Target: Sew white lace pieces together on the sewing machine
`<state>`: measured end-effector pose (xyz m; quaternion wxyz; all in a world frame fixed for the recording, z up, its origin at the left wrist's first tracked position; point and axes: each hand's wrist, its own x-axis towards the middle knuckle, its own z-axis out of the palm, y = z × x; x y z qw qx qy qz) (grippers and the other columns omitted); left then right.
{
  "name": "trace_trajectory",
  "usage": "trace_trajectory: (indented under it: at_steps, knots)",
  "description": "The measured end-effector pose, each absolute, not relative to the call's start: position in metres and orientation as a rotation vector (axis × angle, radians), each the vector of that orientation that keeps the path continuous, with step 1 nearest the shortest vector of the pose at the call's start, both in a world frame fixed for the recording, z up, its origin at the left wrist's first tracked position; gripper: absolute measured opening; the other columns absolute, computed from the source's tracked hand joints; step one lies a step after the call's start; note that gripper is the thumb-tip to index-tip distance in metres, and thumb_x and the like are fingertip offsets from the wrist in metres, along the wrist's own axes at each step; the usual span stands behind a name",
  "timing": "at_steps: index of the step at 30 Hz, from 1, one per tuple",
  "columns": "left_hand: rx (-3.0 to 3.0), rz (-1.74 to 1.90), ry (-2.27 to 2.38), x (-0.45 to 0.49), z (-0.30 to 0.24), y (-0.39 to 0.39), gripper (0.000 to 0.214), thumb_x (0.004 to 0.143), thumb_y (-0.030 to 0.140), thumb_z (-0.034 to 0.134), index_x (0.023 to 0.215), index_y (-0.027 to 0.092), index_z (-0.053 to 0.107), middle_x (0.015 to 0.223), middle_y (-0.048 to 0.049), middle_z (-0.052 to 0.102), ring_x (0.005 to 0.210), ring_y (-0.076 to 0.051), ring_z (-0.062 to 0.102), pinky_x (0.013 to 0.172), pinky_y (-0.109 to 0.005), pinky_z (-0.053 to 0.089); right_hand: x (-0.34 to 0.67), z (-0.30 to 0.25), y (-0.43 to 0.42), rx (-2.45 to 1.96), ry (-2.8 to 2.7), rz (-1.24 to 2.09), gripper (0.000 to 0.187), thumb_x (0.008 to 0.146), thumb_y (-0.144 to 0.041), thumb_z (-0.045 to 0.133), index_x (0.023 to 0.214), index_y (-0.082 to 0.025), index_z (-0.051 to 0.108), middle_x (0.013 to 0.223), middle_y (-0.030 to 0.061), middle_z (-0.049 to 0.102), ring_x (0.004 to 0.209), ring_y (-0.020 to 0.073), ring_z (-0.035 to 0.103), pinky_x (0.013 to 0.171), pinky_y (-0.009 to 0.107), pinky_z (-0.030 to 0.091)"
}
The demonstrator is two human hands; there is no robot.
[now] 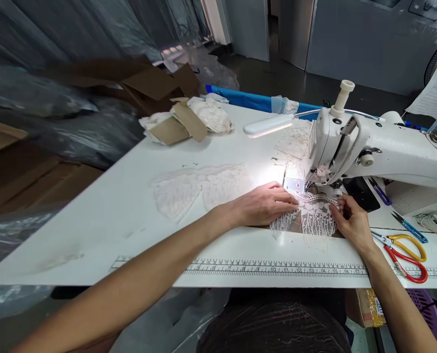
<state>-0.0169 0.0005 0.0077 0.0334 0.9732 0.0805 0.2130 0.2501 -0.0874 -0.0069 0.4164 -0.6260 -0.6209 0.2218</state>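
A white lace piece [311, 215] lies under the needle of a white sewing machine [373, 147]. My left hand [264, 203] rests flat on the lace's left side, fingers stretched toward the metal needle plate [294, 185]. My right hand [351, 218] pinches the lace's right edge, fingers curled on it just in front of the presser foot. A lamp lights the needle area brightly.
More lace pieces [204, 189] lie spread on the white table [130, 225], with a printed ruler [277, 268] along its front edge. Lace bundles with cardboard [187, 120] sit at the back. Red-and-yellow scissors [405, 252] and blue snips [409, 228] lie to the right. Cardboard boxes and plastic stand to the left.
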Motion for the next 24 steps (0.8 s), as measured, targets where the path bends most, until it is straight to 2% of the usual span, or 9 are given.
trace_trajectory:
  at_steps: [4, 7, 12, 14, 17, 21, 24]
  knots:
    - [3.040, 0.628, 0.276, -0.013, 0.010, -0.013, 0.024, 0.104, 0.024, 0.044, 0.104, 0.017, 0.067, 0.105, -0.0076, 0.072, 0.084, -0.017, 0.064, 0.072, -0.032, 0.051, 0.250, -0.004, -0.087, -1.591, -1.543, 0.504, 0.045, 0.083, -0.047, 0.057, 0.113, -0.014, 0.063, 0.079, 0.0025, 0.060, 0.059, 0.0124, 0.050, 0.064, 0.029, 0.051]
    - [3.076, 0.592, 0.265, -0.010, 0.009, -0.019, 0.026, 0.103, 0.033, 0.048, 0.102, 0.016, 0.067, 0.102, -0.0075, 0.071, 0.083, -0.018, 0.062, 0.073, -0.032, 0.051, 0.250, -0.001, -0.086, -1.610, -1.535, 0.489, 0.046, 0.084, -0.047, 0.054, 0.115, -0.013, 0.061, 0.080, 0.0034, 0.061, 0.062, 0.0134, 0.052, 0.065, 0.030, 0.051]
    - [3.036, 0.542, 0.295, -0.012, 0.009, -0.015, 0.032, 0.101, 0.042, 0.049, 0.107, 0.016, 0.067, 0.111, -0.0102, 0.070, 0.086, -0.020, 0.063, 0.077, -0.035, 0.051, 0.251, 0.002, -0.087, -1.608, -1.657, 0.495, 0.049, 0.078, -0.050, 0.063, 0.112, -0.014, 0.060, 0.086, 0.0046, 0.060, 0.066, 0.0144, 0.051, 0.064, 0.030, 0.049]
    - [2.943, 0.537, 0.340, -0.014, 0.014, -0.015, 0.035, 0.101, 0.044, 0.048, 0.104, 0.016, 0.067, 0.110, -0.0108, 0.070, 0.087, -0.021, 0.064, 0.077, -0.036, 0.051, 0.248, 0.004, -0.088, -1.589, -1.622, 0.540, 0.046, 0.079, -0.047, 0.062, 0.111, -0.015, 0.060, 0.082, 0.0023, 0.059, 0.061, 0.0120, 0.047, 0.061, 0.028, 0.047]
    - [2.616, 0.523, 0.588, -0.019, 0.029, -0.017, 0.044, 0.098, 0.054, 0.047, 0.100, 0.014, 0.067, 0.097, -0.0106, 0.070, 0.081, -0.020, 0.064, 0.070, -0.033, 0.051, 0.232, 0.009, -0.089, -1.528, -1.470, 0.746, 0.042, 0.078, -0.047, 0.062, 0.106, -0.016, 0.060, 0.074, -0.0011, 0.055, 0.054, 0.0090, 0.042, 0.052, 0.024, 0.042]
    - [2.010, 0.311, 0.745, -0.025, 0.047, -0.021, 0.067, 0.084, 0.069, 0.056, 0.121, 0.013, 0.054, 0.093, -0.0091, 0.068, 0.073, -0.018, 0.065, 0.059, -0.028, 0.052, 0.196, 0.017, -0.085, -1.401, -1.261, 1.062, 0.056, 0.071, -0.053, 0.072, 0.111, -0.016, 0.059, 0.080, 0.0014, 0.060, 0.062, 0.0112, 0.056, 0.056, 0.024, 0.049]
    - [1.851, 0.235, 0.779, -0.024, 0.048, -0.022, 0.073, 0.076, 0.069, 0.062, 0.121, 0.013, 0.050, 0.090, -0.0074, 0.066, 0.068, -0.018, 0.064, 0.055, -0.027, 0.049, 0.178, 0.023, -0.079, -1.302, -1.298, 1.218, 0.071, 0.072, -0.057, 0.072, 0.127, -0.016, 0.053, 0.087, 0.0035, 0.064, 0.067, 0.0133, 0.062, 0.062, 0.027, 0.055]
